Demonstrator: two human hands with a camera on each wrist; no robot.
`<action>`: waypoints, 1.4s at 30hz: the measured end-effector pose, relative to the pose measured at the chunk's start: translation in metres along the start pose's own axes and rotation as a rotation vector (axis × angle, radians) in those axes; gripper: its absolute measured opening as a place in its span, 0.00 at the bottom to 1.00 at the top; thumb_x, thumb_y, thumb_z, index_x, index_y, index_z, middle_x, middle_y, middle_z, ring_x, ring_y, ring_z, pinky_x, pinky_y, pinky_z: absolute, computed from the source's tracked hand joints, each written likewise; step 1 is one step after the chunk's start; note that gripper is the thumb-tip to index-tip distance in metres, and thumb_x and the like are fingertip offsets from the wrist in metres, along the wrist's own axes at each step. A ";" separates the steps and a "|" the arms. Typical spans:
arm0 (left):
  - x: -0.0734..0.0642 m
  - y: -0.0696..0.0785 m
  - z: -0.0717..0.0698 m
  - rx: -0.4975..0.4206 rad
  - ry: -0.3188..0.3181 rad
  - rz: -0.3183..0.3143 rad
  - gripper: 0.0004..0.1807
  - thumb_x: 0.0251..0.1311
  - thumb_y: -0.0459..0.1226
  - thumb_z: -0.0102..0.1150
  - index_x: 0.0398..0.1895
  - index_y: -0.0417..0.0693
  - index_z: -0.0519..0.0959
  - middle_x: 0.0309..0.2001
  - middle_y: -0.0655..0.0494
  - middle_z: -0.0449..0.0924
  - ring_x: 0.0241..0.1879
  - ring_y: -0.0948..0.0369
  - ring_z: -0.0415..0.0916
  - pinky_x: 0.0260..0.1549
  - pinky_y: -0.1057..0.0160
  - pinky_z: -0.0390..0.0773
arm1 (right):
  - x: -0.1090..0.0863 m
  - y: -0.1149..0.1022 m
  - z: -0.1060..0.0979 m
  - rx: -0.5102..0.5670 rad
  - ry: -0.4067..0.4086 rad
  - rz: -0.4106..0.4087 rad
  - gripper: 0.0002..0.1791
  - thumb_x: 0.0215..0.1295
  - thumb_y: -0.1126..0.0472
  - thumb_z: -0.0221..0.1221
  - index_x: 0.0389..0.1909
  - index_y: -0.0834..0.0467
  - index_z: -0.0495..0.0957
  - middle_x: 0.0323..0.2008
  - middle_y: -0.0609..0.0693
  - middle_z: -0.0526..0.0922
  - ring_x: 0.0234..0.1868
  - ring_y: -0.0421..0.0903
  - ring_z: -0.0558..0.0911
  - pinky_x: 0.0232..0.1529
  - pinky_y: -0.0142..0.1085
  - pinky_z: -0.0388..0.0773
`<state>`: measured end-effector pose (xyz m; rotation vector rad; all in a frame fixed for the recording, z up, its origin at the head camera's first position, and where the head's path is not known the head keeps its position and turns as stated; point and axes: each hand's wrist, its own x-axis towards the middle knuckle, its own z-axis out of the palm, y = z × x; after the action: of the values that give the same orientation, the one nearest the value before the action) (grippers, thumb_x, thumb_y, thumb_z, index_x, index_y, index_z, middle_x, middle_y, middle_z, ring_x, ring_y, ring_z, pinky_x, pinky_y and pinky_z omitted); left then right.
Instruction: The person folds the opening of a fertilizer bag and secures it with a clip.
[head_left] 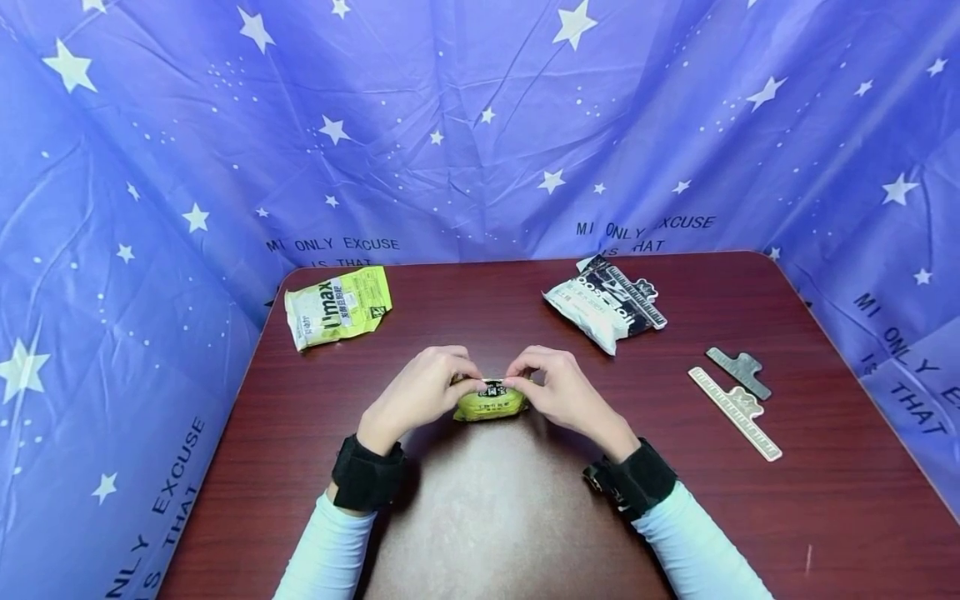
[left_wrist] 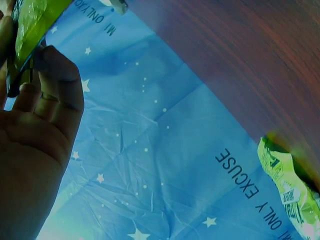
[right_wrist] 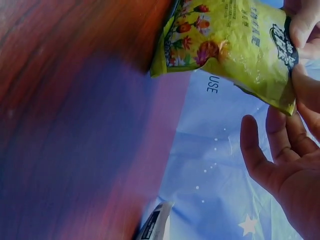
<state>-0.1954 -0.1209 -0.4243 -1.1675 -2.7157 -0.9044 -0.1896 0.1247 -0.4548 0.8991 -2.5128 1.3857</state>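
A yellow-green plastic bag (head_left: 491, 406) with dark lettering stands upright at the middle of the table. My left hand (head_left: 423, 387) pinches its top left corner between thumb and fingers. At the top right corner, my right hand (head_left: 566, 392) pinches the same edge, which looks folded over. Printed flowers show on the lower front of the bag (right_wrist: 235, 45) in the right wrist view, where the thumbs meet near its dark label. From the left wrist, only a side of it appears at the upper left, above the palm.
A lime and white bag (head_left: 337, 308) lies at the back left. At the back right is a black and white bag (head_left: 600, 308) with a ruler-edged clip (head_left: 636, 298) on it. A grey clip (head_left: 738, 372) and a cream clip (head_left: 735, 412) lie on the right. Starry blue curtains surround the table.
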 end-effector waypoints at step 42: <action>0.001 -0.001 0.005 -0.008 -0.001 -0.080 0.05 0.68 0.41 0.68 0.39 0.51 0.90 0.35 0.62 0.89 0.32 0.66 0.81 0.35 0.59 0.84 | -0.002 -0.004 -0.009 -0.003 -0.083 0.112 0.04 0.70 0.67 0.66 0.36 0.54 0.85 0.36 0.49 0.88 0.40 0.44 0.86 0.40 0.51 0.86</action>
<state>-0.1956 -0.1181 -0.4291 -1.0678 -2.7803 -0.9254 -0.1870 0.1312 -0.4477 0.8443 -2.6637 1.4036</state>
